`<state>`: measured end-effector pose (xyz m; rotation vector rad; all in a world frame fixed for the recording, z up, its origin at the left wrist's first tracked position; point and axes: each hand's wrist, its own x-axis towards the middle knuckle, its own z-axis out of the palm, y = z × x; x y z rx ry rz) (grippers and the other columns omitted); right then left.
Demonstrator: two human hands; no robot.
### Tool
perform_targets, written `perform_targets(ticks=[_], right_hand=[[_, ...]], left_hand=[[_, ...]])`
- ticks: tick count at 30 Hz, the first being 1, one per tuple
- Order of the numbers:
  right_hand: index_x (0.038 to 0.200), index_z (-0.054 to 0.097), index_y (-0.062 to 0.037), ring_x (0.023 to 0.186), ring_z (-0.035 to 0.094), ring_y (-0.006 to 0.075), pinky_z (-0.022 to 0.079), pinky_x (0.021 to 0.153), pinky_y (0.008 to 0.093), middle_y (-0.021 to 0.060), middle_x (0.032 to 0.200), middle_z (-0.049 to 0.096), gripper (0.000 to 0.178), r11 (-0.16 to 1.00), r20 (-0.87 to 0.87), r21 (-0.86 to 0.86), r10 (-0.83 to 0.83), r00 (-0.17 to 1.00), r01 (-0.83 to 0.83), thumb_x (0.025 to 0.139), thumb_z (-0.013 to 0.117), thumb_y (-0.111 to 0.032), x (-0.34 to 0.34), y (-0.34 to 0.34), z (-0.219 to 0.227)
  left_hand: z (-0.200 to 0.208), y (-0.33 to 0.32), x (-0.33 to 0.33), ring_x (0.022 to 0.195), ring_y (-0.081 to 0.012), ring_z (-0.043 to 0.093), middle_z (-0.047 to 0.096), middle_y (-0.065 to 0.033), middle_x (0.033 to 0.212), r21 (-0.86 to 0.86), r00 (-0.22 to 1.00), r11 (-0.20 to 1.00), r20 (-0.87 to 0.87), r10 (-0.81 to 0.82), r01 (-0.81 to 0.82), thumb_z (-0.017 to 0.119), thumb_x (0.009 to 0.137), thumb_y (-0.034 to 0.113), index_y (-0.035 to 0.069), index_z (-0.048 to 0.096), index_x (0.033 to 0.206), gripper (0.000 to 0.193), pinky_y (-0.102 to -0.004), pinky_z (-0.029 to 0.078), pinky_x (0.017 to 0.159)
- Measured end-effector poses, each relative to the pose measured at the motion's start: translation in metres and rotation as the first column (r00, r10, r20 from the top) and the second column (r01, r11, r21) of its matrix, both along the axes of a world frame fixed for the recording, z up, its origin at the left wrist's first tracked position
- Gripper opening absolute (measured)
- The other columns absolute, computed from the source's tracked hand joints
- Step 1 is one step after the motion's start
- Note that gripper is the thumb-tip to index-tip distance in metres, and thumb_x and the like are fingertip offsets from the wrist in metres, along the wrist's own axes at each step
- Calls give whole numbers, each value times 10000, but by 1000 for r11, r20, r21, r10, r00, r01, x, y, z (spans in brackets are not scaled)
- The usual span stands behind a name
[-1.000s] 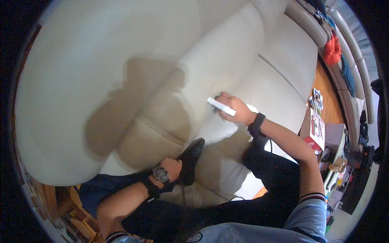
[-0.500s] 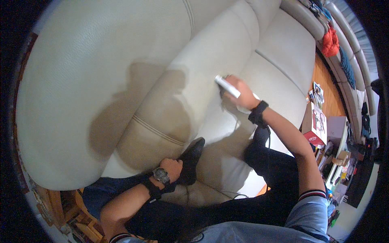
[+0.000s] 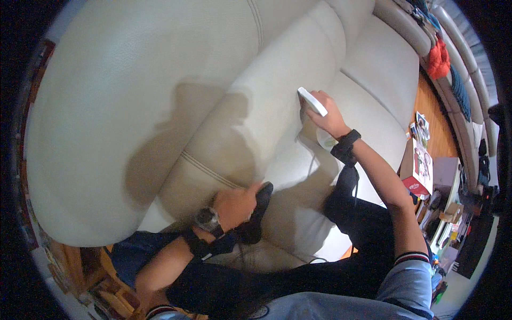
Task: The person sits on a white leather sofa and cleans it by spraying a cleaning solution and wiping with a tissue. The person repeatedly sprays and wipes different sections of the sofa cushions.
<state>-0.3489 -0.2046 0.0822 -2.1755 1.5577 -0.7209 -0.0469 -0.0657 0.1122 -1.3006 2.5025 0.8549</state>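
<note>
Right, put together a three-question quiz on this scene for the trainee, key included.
1. Which hand grips the slim white object?
2. True or false: the watch is worn on the left arm.
3. Pick one: the printed box on the right is A) green and blue, B) red and white, C) plain black.

Key: 1. The right hand. 2. True. 3. B.

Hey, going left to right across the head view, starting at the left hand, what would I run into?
Left hand → white object held in the right hand → black wristband → white-and-red box → blue cloth.
</note>
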Motion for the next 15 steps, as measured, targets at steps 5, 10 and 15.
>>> perform_targets(ticks=[5,10,15], right_hand=[[916,534,-26,862,528,358,451,756,416,177,867,548,251,962,58,24,270,961,-271,707,606,-146,28,21,6],[868,523,-10,777,526,357,440,713,432,176,814,541,218,944,166,101,296,941,-315,696,591,-125,41,23,5],[877,540,-13,752,544,363,453,719,429,190,813,571,229,1000,134,-21,-9,991,12,688,590,-133,16,-9,7]], left_hand=[[41,-75,-17,733,-312,593,600,-142,865,-448,904,860,-427,34,-244,555,834,233,100,495,1200,395,-423,490,624],[38,-146,-46,804,-273,558,544,-107,878,-677,984,729,-177,-31,-99,521,831,113,105,511,1198,367,-372,488,696],[16,-164,-50,821,-292,556,542,-118,880,-606,987,785,-153,41,-127,523,816,72,95,491,1225,410,-386,482,748]])
